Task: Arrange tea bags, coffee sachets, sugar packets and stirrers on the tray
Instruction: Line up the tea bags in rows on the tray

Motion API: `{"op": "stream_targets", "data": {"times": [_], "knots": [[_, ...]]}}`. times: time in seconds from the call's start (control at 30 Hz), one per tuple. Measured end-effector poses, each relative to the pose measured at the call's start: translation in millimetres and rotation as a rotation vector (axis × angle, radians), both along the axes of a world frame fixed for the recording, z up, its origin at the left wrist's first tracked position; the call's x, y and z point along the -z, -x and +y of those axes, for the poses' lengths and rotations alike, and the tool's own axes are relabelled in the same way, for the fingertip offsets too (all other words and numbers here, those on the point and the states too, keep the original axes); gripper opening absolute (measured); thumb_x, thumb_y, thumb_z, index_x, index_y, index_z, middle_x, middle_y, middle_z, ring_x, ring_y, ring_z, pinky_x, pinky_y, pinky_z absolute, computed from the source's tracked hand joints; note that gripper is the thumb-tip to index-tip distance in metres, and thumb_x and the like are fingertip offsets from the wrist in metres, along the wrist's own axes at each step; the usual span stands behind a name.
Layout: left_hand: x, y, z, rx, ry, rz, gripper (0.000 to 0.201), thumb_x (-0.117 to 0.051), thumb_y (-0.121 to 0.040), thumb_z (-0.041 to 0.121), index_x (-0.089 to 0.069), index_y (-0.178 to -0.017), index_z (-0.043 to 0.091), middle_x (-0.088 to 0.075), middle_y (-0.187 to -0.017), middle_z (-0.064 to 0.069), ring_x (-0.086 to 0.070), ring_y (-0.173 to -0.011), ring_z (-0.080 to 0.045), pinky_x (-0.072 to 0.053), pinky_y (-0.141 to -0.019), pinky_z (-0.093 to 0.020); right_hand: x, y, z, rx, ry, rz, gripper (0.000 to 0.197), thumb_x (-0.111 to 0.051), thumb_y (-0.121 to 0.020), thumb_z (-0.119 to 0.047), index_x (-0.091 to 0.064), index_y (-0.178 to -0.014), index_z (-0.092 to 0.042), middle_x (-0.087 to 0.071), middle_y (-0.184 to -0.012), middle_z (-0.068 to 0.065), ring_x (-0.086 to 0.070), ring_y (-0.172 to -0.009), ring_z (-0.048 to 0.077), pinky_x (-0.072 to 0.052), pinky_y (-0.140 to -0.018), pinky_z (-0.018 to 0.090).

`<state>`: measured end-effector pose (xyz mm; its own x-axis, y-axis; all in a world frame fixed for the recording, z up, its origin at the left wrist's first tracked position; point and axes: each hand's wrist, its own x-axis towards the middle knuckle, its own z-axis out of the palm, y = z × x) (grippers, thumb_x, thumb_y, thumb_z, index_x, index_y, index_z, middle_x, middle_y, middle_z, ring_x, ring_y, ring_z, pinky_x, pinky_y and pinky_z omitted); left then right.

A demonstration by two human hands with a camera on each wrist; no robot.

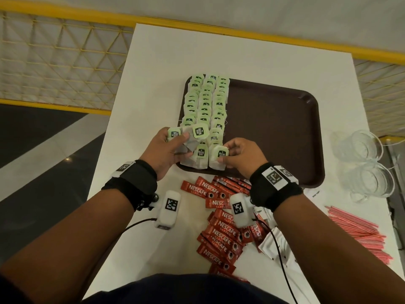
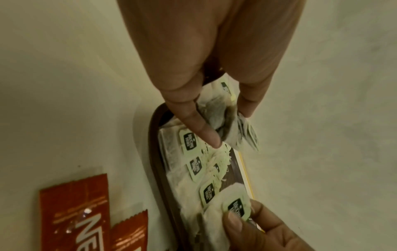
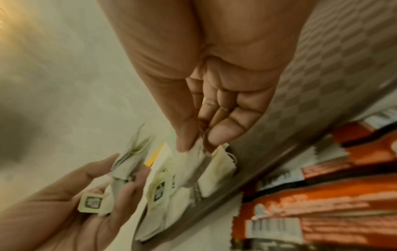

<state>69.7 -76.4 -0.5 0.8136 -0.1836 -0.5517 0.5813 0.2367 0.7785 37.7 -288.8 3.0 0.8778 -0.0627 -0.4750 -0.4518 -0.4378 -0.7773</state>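
Observation:
A dark brown tray (image 1: pixel 274 128) lies on the white table, and three rows of green-tagged tea bags (image 1: pixel 206 102) fill its left side. My left hand (image 1: pixel 166 148) hovers over the tray's near left corner and grips a small bunch of tea bags (image 1: pixel 192 137), also seen from the left wrist (image 2: pixel 225 118). My right hand (image 1: pixel 238 154) pinches one tea bag (image 1: pixel 219 155) at the near end of the third row; the right wrist view shows thumb and finger on its paper (image 3: pixel 199 152). Red coffee sachets (image 1: pixel 221 229) lie heaped in front of the tray.
Pink stirrers (image 1: pixel 359 233) lie in a bundle at the right near edge. Clear glass cups (image 1: pixel 361 163) stand right of the tray. White sugar packets (image 1: pixel 271 242) lie partly under my right wrist. The table's left edge drops to a dark floor; a yellow railing runs behind.

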Motion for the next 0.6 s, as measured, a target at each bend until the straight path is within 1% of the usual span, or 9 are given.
{"op": "stream_targets", "data": {"times": [0.03, 0.13, 0.17, 0.23, 0.3, 0.4, 0.47, 0.53, 0.6], "knots": [[0.3, -0.5, 1.2, -0.004, -0.008, -0.002, 0.025, -0.063, -0.093, 0.014, -0.049, -0.113, 0.009, -0.069, -0.114, -0.008, -0.072, -0.097, -0.022, -0.06, -0.082, -0.038, 3.1, 0.8, -1.4, 0.001, 0.007, 0.003, 0.028, -0.081, -0.075, -0.007, -0.062, -0.095, -0.012, -0.071, -0.091, 0.018, -0.067, -0.069, 0.019, -0.057, -0.061, 0.023], [2.1, -1.3, 3.7, -0.014, -0.017, 0.002, 0.025, -0.062, -0.094, 0.014, -0.048, -0.113, 0.008, -0.069, -0.113, -0.008, -0.071, -0.101, -0.024, -0.059, -0.085, -0.041, 14.6, 0.6, -0.7, -0.037, 0.056, 0.012, 0.028, -0.082, -0.075, -0.01, -0.063, -0.094, -0.017, -0.072, -0.089, 0.011, -0.07, -0.077, 0.023, -0.059, -0.072, 0.032], [2.1, -1.3, 4.3, -0.019, -0.015, 0.007, 0.025, -0.063, -0.094, 0.014, -0.048, -0.114, 0.008, -0.069, -0.113, -0.008, -0.07, -0.102, -0.024, -0.059, -0.085, -0.041, 18.5, -0.7, 0.4, -0.068, 0.092, 0.012, 0.028, -0.082, -0.074, -0.013, -0.063, -0.093, -0.02, -0.072, -0.088, 0.007, -0.069, -0.079, 0.021, -0.058, -0.074, 0.032], [2.5, -0.7, 5.0, -0.028, -0.013, 0.017, 0.028, -0.063, -0.093, 0.015, -0.048, -0.116, 0.008, -0.069, -0.112, -0.006, -0.071, -0.099, -0.021, -0.059, -0.084, -0.04, 25.1, -3.7, 3.2, -0.132, 0.191, 0.011, 0.029, -0.083, -0.073, -0.019, -0.06, -0.088, -0.028, -0.069, -0.089, 0.0, -0.066, -0.081, 0.015, -0.055, -0.075, 0.03], [2.2, 0.5, 4.9, -0.026, -0.014, 0.021, 0.032, -0.063, -0.093, 0.015, -0.048, -0.12, 0.008, -0.068, -0.113, -0.007, -0.072, -0.097, -0.02, -0.06, -0.084, -0.039, 30.0, -5.5, 5.2, -0.136, 0.247, 0.006, 0.03, -0.083, -0.072, -0.021, -0.059, -0.086, -0.031, -0.068, -0.089, -0.002, -0.065, -0.082, 0.014, -0.054, -0.075, 0.03], [2.4, 2.0, 4.9, -0.017, -0.015, 0.024, 0.037, -0.063, -0.093, 0.015, -0.047, -0.125, 0.006, -0.068, -0.115, -0.008, -0.072, -0.099, -0.022, -0.059, -0.085, -0.04, 31.9, -6.2, 6.1, -0.072, 0.233, -0.018, 0.034, -0.083, -0.071, -0.016, -0.059, -0.092, -0.027, -0.067, -0.087, -0.001, -0.064, -0.078, 0.013, -0.054, -0.073, 0.03], [2.4, 3.4, 5.0, -0.008, -0.024, 0.022, 0.039, -0.064, -0.093, 0.015, -0.046, -0.126, 0.005, -0.067, -0.119, -0.01, -0.071, -0.101, -0.024, -0.058, -0.088, -0.043, 30.1, -6.9, 5.3, -0.059, 0.235, -0.03, 0.039, -0.084, -0.071, -0.017, -0.055, -0.095, -0.027, -0.063, -0.087, -0.002, -0.062, -0.076, 0.013, -0.052, -0.07, 0.028], [3.1, 5.0, 4.9, 0.003, -0.039, 0.019, 0.036, -0.064, -0.092, 0.015, -0.047, -0.123, 0.006, -0.066, -0.122, -0.012, -0.07, -0.103, -0.025, -0.057, -0.09, -0.045, 25.1, -7.4, 3.9, -0.072, 0.281, -0.059, 0.043, -0.084, -0.07, -0.022, -0.053, -0.099, -0.027, -0.058, -0.091, -0.003, -0.057, -0.075, 0.01, -0.047, -0.066, 0.024], [3.4, 7.1, 4.2, 0.012, -0.048, 0.012, 0.034, -0.064, -0.092, 0.016, -0.047, -0.12, 0.006, -0.065, -0.123, -0.014, -0.07, -0.104, -0.026, -0.056, -0.092, -0.046, 17.3, -6.5, 4.0, -0.056, 0.292, -0.131, 0.042, -0.083, -0.072, -0.033, -0.054, -0.102, -0.027, -0.054, -0.092, -0.004, -0.052, -0.074, 0.008, -0.043, -0.063, 0.021]]}}
